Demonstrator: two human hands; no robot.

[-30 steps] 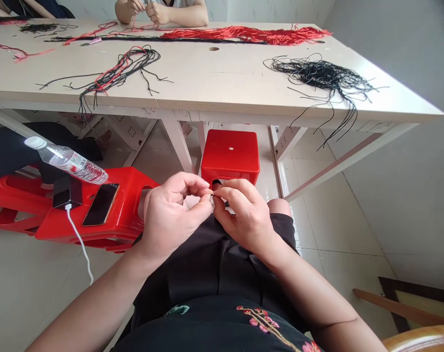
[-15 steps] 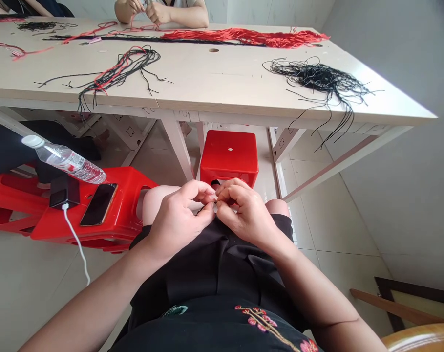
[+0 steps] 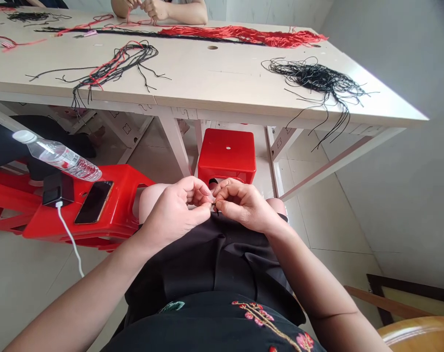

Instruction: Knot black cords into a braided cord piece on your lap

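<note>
Above my lap, my left hand [image 3: 179, 208] and my right hand [image 3: 243, 203] meet fingertip to fingertip. Both are pinched closed on a short bit of black cord [image 3: 217, 211], most of which the fingers hide. A tiny dark end pokes out below the right fingertips. On the table beyond lie a loose bundle of black cords [image 3: 322, 78] at the right and a bundle of black and red cords [image 3: 115, 66] at the left.
A red stool [image 3: 227, 151] stands under the table [image 3: 207, 93]. On another red stool [image 3: 124, 190] at my left are a water bottle [image 3: 60, 156], a phone [image 3: 94, 201] and a black charger [image 3: 58, 189]. Across the table, a person's hands [image 3: 154, 9] work near red cords [image 3: 243, 35].
My fingertips have shifted slightly on the cord, and a small dark end now shows below them. The whole view has moved a little.
</note>
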